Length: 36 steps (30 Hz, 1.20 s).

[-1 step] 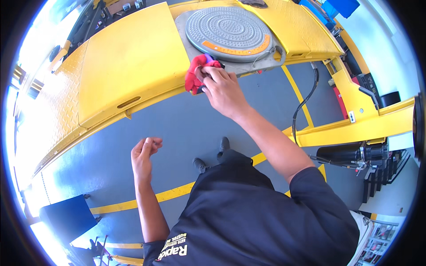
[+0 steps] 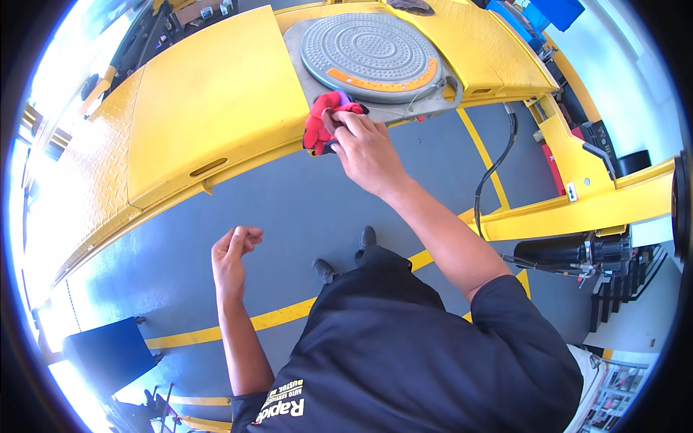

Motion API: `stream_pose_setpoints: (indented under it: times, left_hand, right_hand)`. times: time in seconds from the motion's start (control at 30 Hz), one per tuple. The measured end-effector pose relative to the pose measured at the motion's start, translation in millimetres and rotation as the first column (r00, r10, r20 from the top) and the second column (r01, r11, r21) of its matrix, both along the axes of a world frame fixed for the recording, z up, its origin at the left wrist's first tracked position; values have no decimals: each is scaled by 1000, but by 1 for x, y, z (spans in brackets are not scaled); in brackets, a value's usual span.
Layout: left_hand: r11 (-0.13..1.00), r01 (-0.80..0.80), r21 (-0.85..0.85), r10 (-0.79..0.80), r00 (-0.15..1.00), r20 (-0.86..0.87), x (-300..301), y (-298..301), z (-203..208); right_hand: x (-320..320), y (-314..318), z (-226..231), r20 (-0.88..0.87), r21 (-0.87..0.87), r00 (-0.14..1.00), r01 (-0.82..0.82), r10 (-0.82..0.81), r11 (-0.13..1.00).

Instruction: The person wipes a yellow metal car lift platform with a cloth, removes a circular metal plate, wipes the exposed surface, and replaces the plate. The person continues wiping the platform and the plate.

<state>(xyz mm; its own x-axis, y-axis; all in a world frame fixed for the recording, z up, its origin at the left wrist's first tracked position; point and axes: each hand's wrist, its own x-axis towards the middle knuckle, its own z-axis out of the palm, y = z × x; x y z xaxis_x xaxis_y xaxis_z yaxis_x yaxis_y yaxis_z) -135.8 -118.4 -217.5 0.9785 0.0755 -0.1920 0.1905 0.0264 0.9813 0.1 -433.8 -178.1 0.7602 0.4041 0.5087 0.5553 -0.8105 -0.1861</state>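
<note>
My right hand (image 2: pixel 365 150) is closed round a bunched red rag (image 2: pixel 317 130) with purple and black patches. The rag presses against the near left corner of a grey base plate (image 2: pixel 404 110), at the edge of the yellow ramp (image 2: pixel 216 94). On that plate lies a round, ridged turntable (image 2: pixel 372 50) with an orange graduated scale (image 2: pixel 382 81) along its near side. My left hand (image 2: pixel 232 256) hangs over the floor at the lower left, fingers curled in towards the thumb, with nothing visible in it.
A yellow lift beam (image 2: pixel 577 202) with a black hose (image 2: pixel 491 173) and a black cylinder (image 2: pixel 552 251) stands at the right. Dark cloth (image 2: pixel 410 6) lies beyond the turntable. A blue box-shaped thing (image 2: pixel 108 353) is at the lower left. Yellow lines (image 2: pixel 281 315) cross the grey floor.
The rag has shifted very slightly to the right along the plate's corner with my right hand. My left hand has barely moved.
</note>
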Motion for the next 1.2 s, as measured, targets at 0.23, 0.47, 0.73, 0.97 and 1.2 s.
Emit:
stream_pose_setpoints:
  times: [0.23, 0.47, 0.73, 0.97, 1.2]
  left_hand:
    - [991, -133, -15, 132, 990, -55, -20, -26, -14]
    - [993, -81, 80, 83, 996, -12, -7, -124, 15]
    - [957, -156, 243, 99, 968, 230, 31, -218, 58]
    - [927, -241, 286, 188, 961, 203, 27, -250, 60]
    - [889, -191, 415, -26, 886, 462, 116, -314, 107]
  right_hand:
    - [8, -109, 2, 42, -10, 979, 198, -198, 980]
    - [4, -93, 11, -134, -104, 979, 143, -156, 984]
    - [2, -129, 15, -657, 448, 483, -367, 579, 815]
    - [8, -292, 37, -454, 845, 838, 296, 305, 446]
    - [57, -202, -49, 112, 470, 958, -284, 263, 836]
